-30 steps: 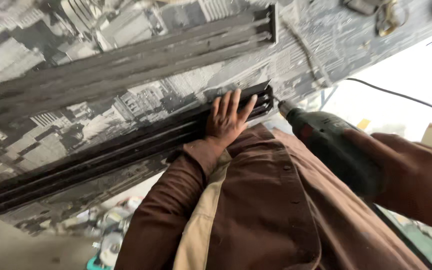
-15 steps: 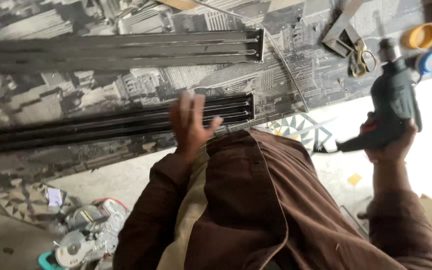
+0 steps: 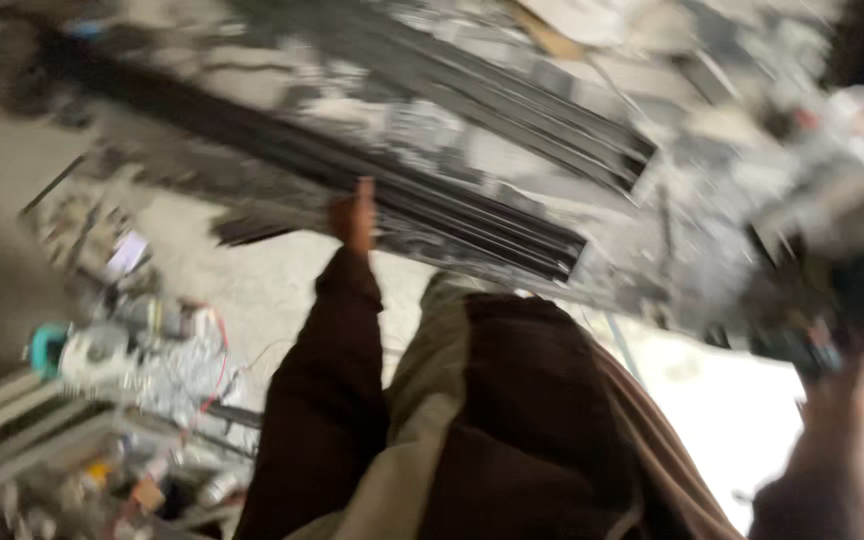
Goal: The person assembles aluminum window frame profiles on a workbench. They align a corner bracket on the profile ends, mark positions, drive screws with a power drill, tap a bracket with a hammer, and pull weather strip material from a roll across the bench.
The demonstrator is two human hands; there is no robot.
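The picture is badly smeared, so I'm calling this carefully. My left hand (image 3: 355,215) is out ahead of the brown sleeve, edge-on to the camera with fingers together, right at the near dark metal rail (image 3: 472,215); I can't tell whether it presses the rail or only hovers at it, and it grips nothing I can see. That rail lies slantwise on a sheet printed in grey and white (image 3: 452,150), with a second rail (image 3: 512,100) lying beyond it, apart. My right hand (image 3: 842,375) is up at the far right, closed round a dark power drill (image 3: 832,300), though blur hides the fingers. Risk as I judge it: the rails are long, ribbed, hard-edged metal on a slick printed sheet, so a light hand could let one slide or pivot, and the drill is carried high over clutter. Down left there's a teal-and-white grinder (image 3: 82,350) among scraps on the dusty floor, with a thin red wire nearby to snag.
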